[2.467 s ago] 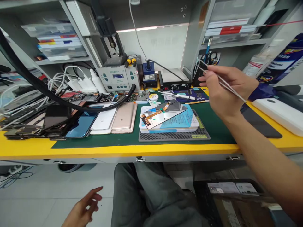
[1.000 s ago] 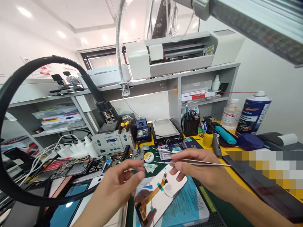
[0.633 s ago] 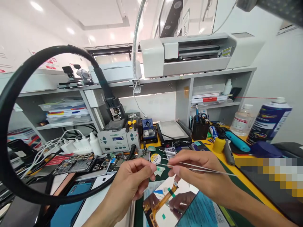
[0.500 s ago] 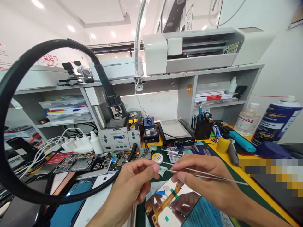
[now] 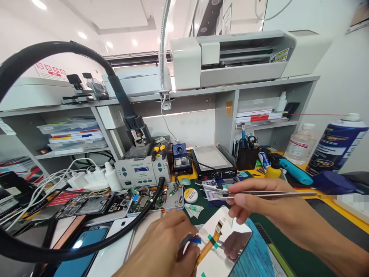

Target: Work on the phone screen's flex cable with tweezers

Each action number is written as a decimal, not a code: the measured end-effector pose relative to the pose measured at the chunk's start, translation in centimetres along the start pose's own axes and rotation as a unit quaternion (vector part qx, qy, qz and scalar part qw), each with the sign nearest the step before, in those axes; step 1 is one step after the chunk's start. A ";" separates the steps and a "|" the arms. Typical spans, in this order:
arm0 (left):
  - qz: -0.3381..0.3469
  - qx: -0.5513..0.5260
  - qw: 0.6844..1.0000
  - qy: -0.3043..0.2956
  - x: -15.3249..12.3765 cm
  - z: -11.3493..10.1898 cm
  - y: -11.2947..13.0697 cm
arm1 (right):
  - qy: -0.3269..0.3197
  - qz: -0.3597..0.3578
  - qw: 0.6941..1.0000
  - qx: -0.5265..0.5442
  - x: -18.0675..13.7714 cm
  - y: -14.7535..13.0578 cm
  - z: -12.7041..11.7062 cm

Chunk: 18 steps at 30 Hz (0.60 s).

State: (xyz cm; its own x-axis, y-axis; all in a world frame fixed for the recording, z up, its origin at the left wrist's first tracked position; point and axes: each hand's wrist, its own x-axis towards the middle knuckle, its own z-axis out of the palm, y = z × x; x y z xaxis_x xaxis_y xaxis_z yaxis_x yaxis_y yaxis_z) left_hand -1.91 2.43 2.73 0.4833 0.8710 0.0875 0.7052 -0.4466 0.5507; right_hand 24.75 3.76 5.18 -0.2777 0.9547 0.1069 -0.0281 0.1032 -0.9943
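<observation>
Now, by hand:
Right hand (image 5: 261, 209): pinches tweezers (image 5: 259, 193), tips pressed together, above the screen (image 5: 221, 246).
Left hand (image 5: 167, 250): fingertips pinch a blue tab (image 5: 196, 240) at the screen's left edge.
Screen: on the green mat (image 5: 288, 257), near its front edge.

Black hose (image 5: 135, 221) crosses left bench; green mat (image 5: 288, 257) right of screen panel (image 5: 227, 246) open.

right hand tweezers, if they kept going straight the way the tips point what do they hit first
The right hand holds the tweezers pointing left, above the mat. Most likely first in line is the round solder tin, though they may pass over it; depth is unclear.
</observation>
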 end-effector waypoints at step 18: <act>0.104 -0.061 0.982 0.147 0.2 0.3 -1.4 | 0.106 0.057 0.992 0.031 -1.2 -0.4 2.9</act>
